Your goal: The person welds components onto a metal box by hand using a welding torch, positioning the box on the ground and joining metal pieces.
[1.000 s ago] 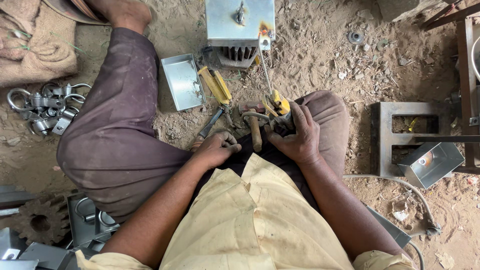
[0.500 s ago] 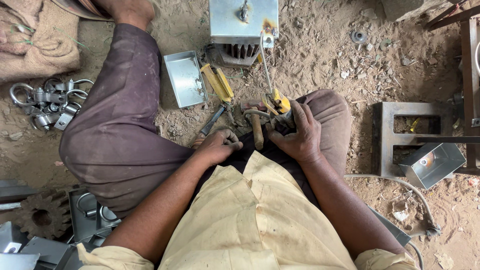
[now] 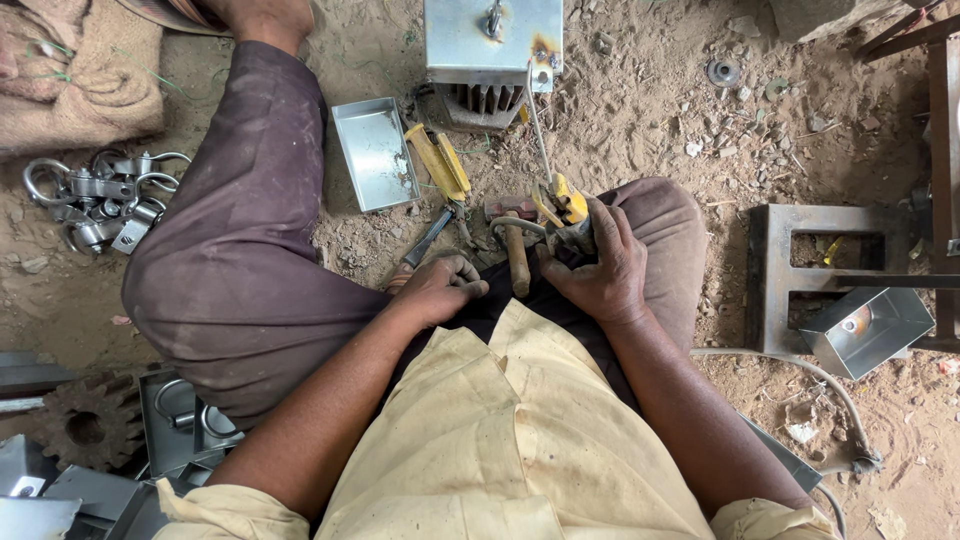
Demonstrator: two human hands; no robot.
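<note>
Left hand (image 3: pixel 440 290) curled shut in lap, contents not visible. Hammer (image 3: pixel 516 262) just beside. Right hand (image 3: pixel 600 270) clamped on yellow tool (image 3: pixel 565 205) at knee; thin rod (image 3: pixel 538 125) might slip, jab fingers.

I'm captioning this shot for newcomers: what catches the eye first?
Both hands meet at the centre: the right hand closes around a yellow-handled tool, the left hand curled beside a wooden handle. Ahead on the sandy ground lie yellow-handled pliers beside a shallow metal tray.
</note>
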